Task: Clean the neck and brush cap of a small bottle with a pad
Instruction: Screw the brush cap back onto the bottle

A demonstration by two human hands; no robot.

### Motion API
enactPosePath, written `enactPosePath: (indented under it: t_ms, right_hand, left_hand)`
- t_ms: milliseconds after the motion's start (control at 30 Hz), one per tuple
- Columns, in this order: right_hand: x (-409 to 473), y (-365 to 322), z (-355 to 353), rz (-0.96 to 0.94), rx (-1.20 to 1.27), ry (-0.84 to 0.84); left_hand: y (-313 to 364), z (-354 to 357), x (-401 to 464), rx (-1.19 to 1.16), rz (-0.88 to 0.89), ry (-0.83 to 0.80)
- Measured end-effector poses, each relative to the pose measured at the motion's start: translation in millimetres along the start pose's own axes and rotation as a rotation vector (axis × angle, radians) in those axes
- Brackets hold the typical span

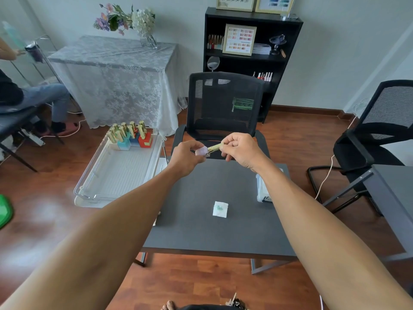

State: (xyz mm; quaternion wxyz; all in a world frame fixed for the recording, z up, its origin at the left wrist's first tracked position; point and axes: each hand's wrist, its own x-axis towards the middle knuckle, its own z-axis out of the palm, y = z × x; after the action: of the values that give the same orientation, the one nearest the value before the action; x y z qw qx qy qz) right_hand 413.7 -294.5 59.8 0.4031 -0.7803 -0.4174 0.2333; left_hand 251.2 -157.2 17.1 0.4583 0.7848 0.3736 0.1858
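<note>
A small pale bottle (201, 151) is held in the air above the far edge of the dark table (196, 233), pinched in the curled fingers of the left hand (186, 154). Its gold cap (215, 147) is gripped by the right hand (240, 148). A stained white pad (220, 209) lies mid-table, well apart. A clear tray (105, 182) of gold-capped bottles (130, 136) stands left; a black chair (223, 104) is seen behind.

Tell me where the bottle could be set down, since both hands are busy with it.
The dark table is bare left of the white pad, and between the pad and its near edge. The clear tray is open in front of its bottles, which crowd its far end. A plastic box fills the table's right edge.
</note>
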Motion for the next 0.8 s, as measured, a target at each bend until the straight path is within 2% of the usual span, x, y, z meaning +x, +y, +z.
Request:
enactPosePath:
  t_ms: [133,367,800]
  right_hand:
    - [-2,0,1,0.031,-0.048,0.018]
    - [-3,3,1,-0.052,0.014,0.000]
    - [-2,9,7,-0.020,-0.062,0.042]
  left_hand:
    - [1,1,-2,0.004,0.007,0.005]
    - [2,2,-3,0.019,0.005,-0.011]
    - [6,10,-11,0.118,0.036,0.017]
